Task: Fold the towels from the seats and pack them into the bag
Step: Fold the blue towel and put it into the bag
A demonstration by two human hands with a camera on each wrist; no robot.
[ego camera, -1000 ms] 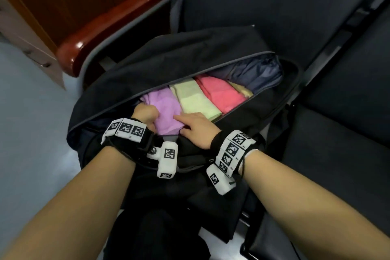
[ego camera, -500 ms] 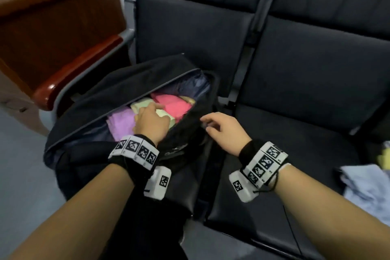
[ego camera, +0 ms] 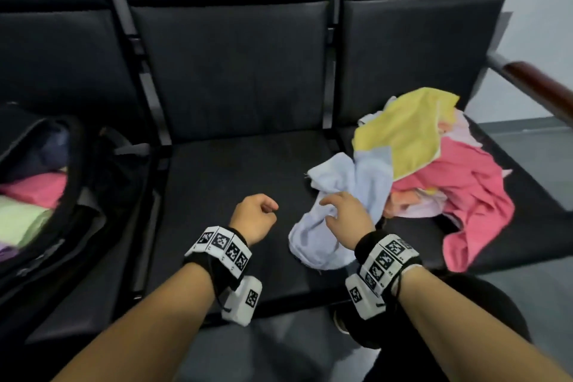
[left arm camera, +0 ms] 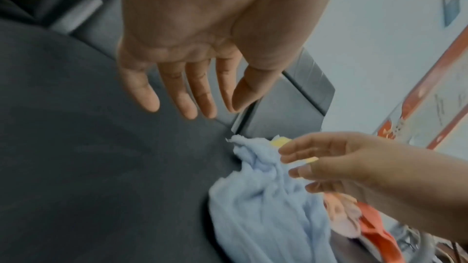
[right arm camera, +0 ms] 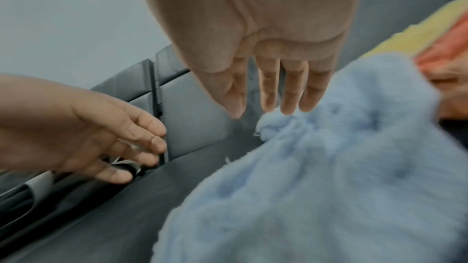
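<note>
Row of dark seats (ego camera: 235,183). Blue towel (ego camera: 347,183) lies crumpled: soft, light, limp; best taken by a corner. Right hand (ego camera: 347,217) grip wide above it; left hand (ego camera: 252,217) loose, empty.

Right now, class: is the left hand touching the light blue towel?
Apart. The head view shows the left hand over bare black seat, a clear strip of seat between it and the light blue towel; the left wrist view agrees.
</note>
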